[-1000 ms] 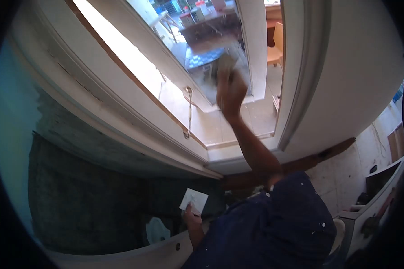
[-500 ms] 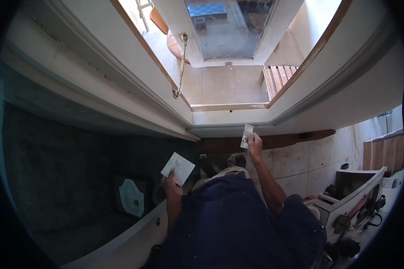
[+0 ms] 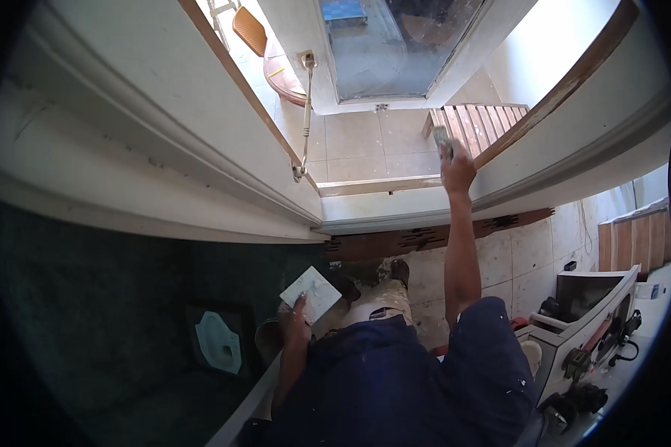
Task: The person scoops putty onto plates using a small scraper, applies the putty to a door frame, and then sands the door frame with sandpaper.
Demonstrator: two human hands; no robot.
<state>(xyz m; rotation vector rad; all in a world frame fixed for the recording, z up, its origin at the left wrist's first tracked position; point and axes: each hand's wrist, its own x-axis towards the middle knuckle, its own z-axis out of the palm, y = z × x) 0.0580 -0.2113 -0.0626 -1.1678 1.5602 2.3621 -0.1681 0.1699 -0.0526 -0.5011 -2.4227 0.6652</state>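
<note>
My left hand grips a square white board low in front of my body, with its thumb on top and a whitish paste smeared there. My right hand is raised on an outstretched arm, its fingers closed round a small flat putty knife with whitish residue on it. The knife stands near the right side of the wooden-edged window frame. Whether its blade touches the frame I cannot tell. Beyond the opening is a glazed white sash with a metal stay at its left.
A slatted wooden bench and a round table stand beyond the opening. At the lower left is a white squat toilet, with a bucket beside it. Tools lie on a white cabinet at the right.
My right hand has risen with the putty knife from below the sill to the frame's right side. My left hand and the board have shifted slightly right and down.
</note>
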